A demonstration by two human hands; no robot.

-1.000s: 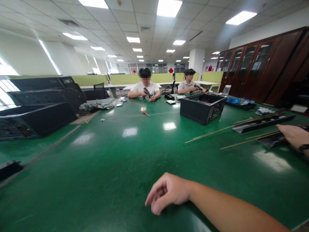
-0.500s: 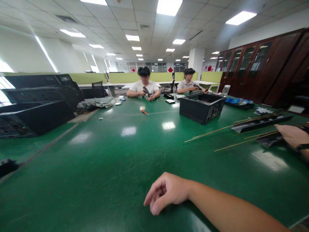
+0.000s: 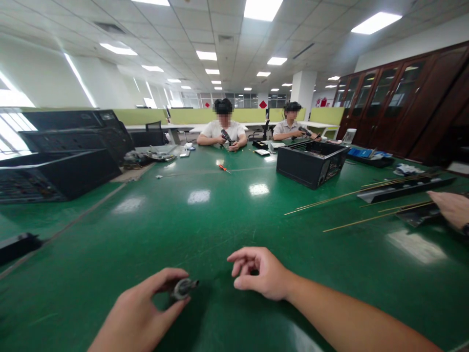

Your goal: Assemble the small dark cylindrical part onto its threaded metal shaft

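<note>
Left hand [image 3: 136, 312] pinching grey cylindrical part [image 3: 181, 289]; right hand [image 3: 266, 277] half open, loosely curled toward it, holding nothing

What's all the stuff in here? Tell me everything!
Table: one, green, across the picture
Screwdriver: one, orange, far mid-table
Open computer case: one, black, right of the screwdriver
Blue pieces: several, blue, right of that case
Other cases: several, black, left side
Piled parts: many, greyish, left side
Thin rods: several, yellowish, right
Cabinets: one row, dark brown, right
Ceiling lights: many, white, overhead
Co-workers: two, pale-clothed, across the table
Co-worker's hand: one, bare, right edge
Left hand: one, bare, front, around a grey part
Right hand: one, bare, front, nothing visible held
</note>
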